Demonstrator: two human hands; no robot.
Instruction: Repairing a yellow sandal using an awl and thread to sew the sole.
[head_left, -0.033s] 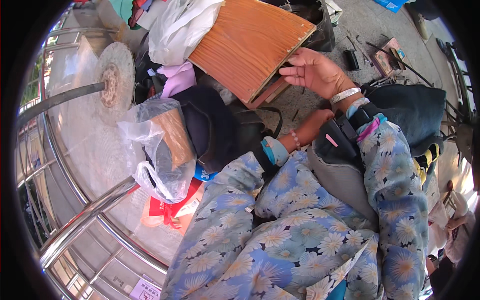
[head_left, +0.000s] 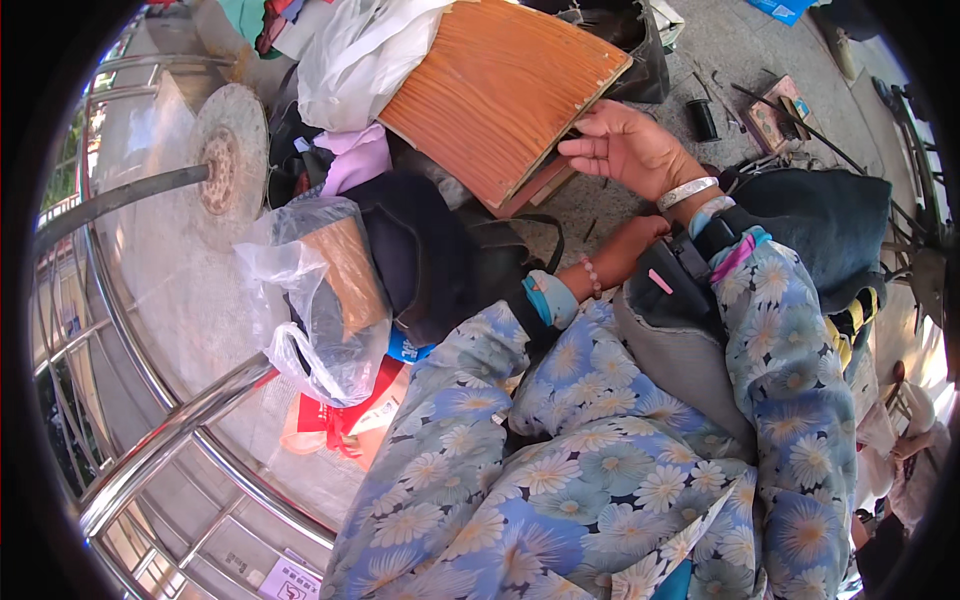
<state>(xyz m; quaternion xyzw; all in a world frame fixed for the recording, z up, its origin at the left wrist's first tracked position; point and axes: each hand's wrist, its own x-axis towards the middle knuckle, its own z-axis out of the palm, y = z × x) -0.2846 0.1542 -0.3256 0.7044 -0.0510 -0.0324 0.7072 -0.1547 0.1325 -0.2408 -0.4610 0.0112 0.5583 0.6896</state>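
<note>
- Floral cloth [head_left: 610,440] covers the lap at six o'clock, with a grey cloth [head_left: 665,350] over part of it and a black case [head_left: 697,290] on top.
- The left grip [head_left: 630,250] sits low beside that case, fingers turned in; whether it holds anything, I cannot tell.
- The right grip [head_left: 635,145] is farther out, palm bare and fingers loosely parted – the fingertips come right to the board's edge, though whether they press on it is unclear.
- The wood-grain board [head_left: 505,95] lies toward ten o'clock from the right grip, clearly the nearer of the two. Its longer visible edge, the side facing that grip, runs from between seven and eight to between one and two.
- A clear plastic bag [head_left: 265,270] lies at nine o'clock from the left grip.
- A black cylinder [head_left: 703,120] stands at two o'clock from the right grip.
- A white plastic bag [head_left: 360,60] lies against the board's far-left edge – ten o'clock from the right grip.
</note>
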